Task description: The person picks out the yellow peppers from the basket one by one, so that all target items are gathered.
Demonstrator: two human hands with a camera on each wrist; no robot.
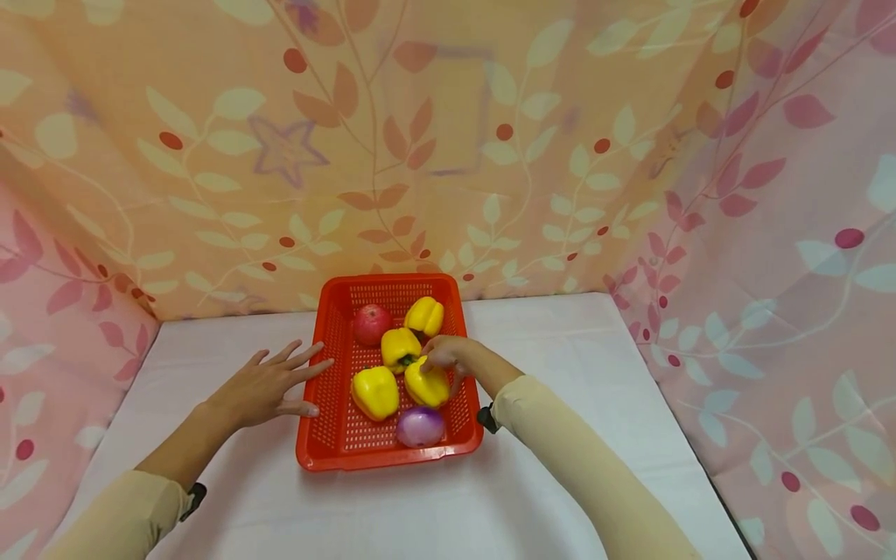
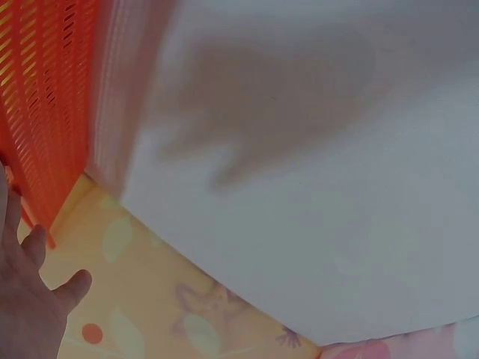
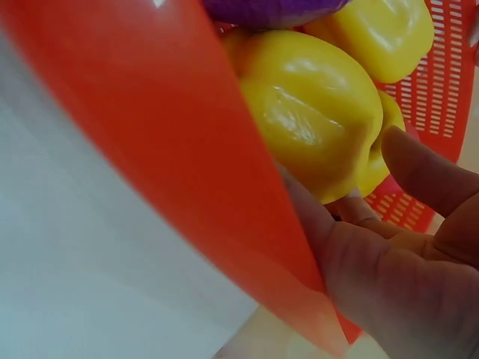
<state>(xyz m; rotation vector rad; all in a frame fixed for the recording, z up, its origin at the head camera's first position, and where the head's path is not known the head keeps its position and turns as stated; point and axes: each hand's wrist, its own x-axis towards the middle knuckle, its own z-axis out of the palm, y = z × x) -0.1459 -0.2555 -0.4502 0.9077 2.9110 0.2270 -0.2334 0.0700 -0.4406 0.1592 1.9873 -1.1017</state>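
Observation:
A red plastic basket (image 1: 329, 457) holds several yellow bell peppers, a round red fruit (image 1: 372, 324) and a shiny purple rounded vegetable (image 1: 421, 427). My right hand (image 1: 451, 356) reaches over the basket's right rim. Its thumb and fingers are round the right-hand yellow bell pepper (image 3: 314, 112), which still sits in the basket; some fingertips are hidden between pepper and wall. Fingers spread, my left hand (image 1: 269, 386) is at the basket's left rim, holding nothing. In the left wrist view only part of that hand (image 2: 34, 284) shows beside the basket wall (image 2: 52, 112).
Other yellow peppers lie at the left (image 1: 376, 393), middle (image 1: 400, 349) and back (image 1: 424, 316) of the basket. Under it is a white-covered table (image 1: 560, 342). Leaf-patterned cloth (image 1: 448, 155) hangs behind the table and along both sides.

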